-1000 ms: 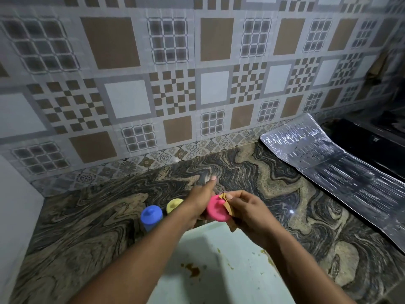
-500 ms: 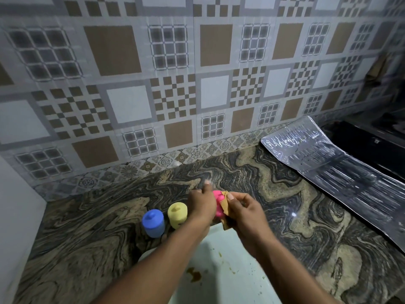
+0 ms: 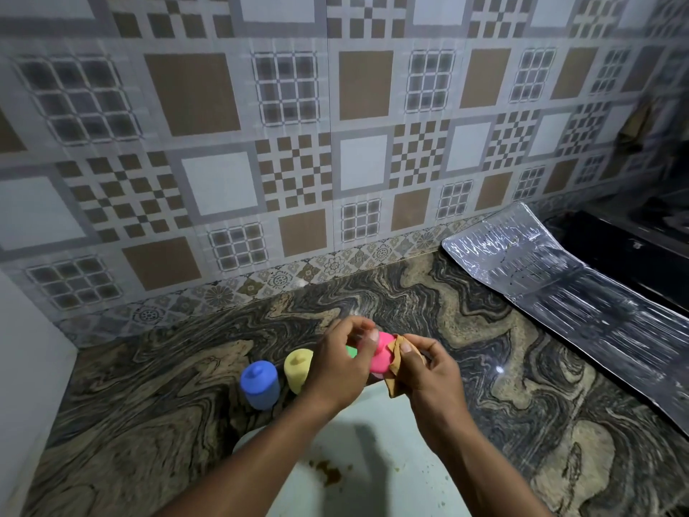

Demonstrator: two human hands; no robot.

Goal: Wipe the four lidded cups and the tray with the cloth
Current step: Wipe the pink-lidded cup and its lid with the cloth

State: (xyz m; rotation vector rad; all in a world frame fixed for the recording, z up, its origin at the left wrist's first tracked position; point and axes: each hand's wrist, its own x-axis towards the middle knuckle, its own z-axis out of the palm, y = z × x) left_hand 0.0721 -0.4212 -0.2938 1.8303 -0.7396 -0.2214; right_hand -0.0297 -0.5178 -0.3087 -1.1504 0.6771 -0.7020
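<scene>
A sheet of foil lies on the marbled counter at 3 o'clock from the hands, running along a black unit. Patterned wall tiles back the counter at 12 o'clock.

The blue cup and yellow cup stand upright on the counter, lids on, just beside each other at 9 o'clock from the hands. A sliver of green cup shows behind the left hand, which blocks the rest of it.

The pink cup is held above the far edge of the pale tray. The left hand's fingers are closed around its body. The right hand grips the brown cloth, pinched closed against the cup's side at 3 o'clock.

The tray sits at 6 o'clock, partly hidden by both forearms. Brown stains and small specks mark its surface. What the cups contain cannot be told.
</scene>
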